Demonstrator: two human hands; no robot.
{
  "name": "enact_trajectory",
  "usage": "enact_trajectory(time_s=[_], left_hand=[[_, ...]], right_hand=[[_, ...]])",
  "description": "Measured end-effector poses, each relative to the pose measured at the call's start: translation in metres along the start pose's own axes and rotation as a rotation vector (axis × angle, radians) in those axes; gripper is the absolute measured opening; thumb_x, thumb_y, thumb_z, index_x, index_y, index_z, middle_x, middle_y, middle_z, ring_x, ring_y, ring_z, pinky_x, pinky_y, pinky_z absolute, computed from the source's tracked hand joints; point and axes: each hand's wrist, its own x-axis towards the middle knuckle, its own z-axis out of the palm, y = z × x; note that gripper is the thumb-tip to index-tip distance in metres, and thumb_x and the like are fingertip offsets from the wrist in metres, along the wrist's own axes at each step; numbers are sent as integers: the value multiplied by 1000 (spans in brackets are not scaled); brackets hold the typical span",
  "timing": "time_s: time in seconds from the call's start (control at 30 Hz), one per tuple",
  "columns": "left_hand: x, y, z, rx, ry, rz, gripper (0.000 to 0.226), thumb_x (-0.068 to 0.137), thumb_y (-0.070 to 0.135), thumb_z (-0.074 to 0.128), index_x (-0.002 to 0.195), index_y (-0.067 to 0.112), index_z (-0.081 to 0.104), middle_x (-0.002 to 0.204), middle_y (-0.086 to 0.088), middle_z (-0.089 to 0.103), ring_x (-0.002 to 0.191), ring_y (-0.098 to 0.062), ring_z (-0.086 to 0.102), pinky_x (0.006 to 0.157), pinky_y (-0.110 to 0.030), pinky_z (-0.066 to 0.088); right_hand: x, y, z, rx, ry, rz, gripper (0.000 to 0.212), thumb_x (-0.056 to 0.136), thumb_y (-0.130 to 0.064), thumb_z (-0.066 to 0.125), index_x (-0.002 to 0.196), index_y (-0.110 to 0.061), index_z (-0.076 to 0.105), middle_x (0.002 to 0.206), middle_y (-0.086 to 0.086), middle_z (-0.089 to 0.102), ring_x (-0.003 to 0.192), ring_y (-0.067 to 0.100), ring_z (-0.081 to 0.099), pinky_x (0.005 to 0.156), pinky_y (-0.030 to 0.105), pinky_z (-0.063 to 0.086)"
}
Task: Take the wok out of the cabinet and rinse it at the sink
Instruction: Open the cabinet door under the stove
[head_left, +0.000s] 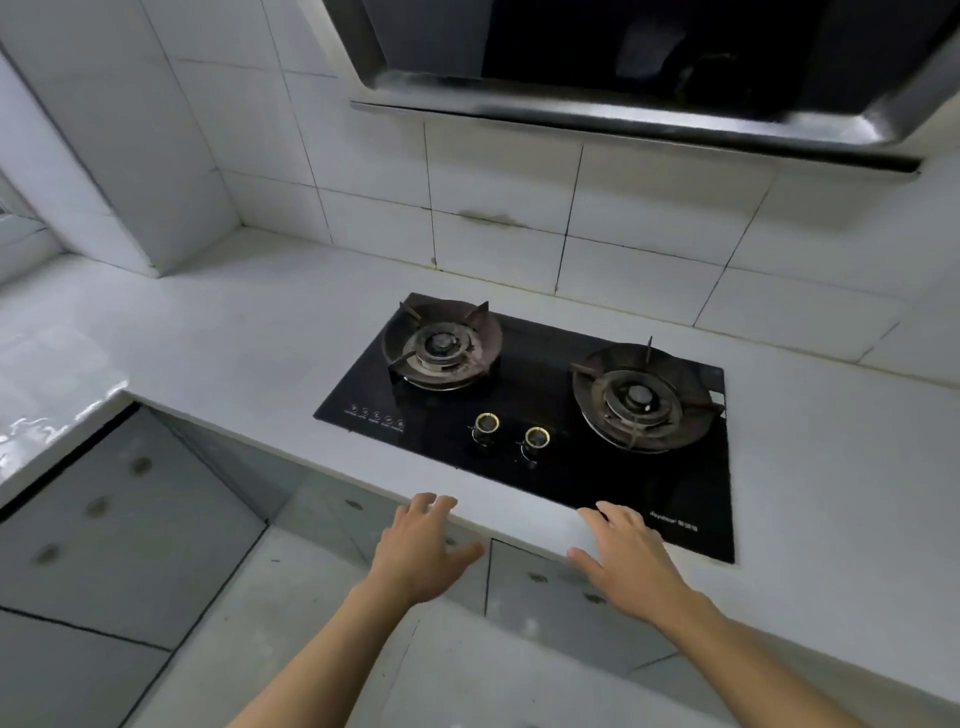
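Observation:
No wok and no sink appear in the head view. Grey cabinet doors (540, 582) run under the white counter (249, 332), and all that I can see are closed. My left hand (421, 551) reaches forward with spread, relaxed fingers at the counter's front edge, above the seam between two doors. My right hand (628, 561) is also held out with straight fingers, its tips over the counter edge in front of the black gas hob (540, 379). Both hands hold nothing.
The hob has two burners (441, 345) (641, 397) and two knobs (487, 426) (536, 439). A range hood (623, 109) hangs overhead. White tiled walls (519, 197) enclose the corner. More cabinet doors (104, 499) run along the left under a second counter arm.

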Motion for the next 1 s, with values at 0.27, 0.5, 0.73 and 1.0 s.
enact_trajectory(time_s=[0.27,0.5,0.73,1.0], left_hand=[[22,-38,8,-93,-48,142,75,83,66,54,143,26,36,149,4,36,133,-20,36,103,-39,43],[32,-54,28,-432,-204,53,51,95,48,51,134,15,51,134,-4,55,120,-20,53,102,-35,43],[46,-59,54,-1501,-329,-480,53,102,45,36,116,-1,59,116,-21,65,108,-35,63,97,-47,50],[74,-50,98,-2103,-196,-841,76,99,55,34,139,-11,35,140,-31,44,127,-41,48,111,-46,39]], right_hand=[[-18,-47,30,82,17,169,62,96,-58,37,148,-26,28,155,-1,27,142,20,21,110,40,30],[-15,-65,47,155,16,214,63,97,-57,37,149,-23,28,156,1,28,144,21,19,115,38,26],[5,-61,61,161,33,207,59,98,-50,42,150,-27,27,158,4,22,145,23,17,115,35,25],[26,-61,81,174,-39,203,62,99,-43,44,152,-24,19,161,2,12,145,23,16,113,36,31]])
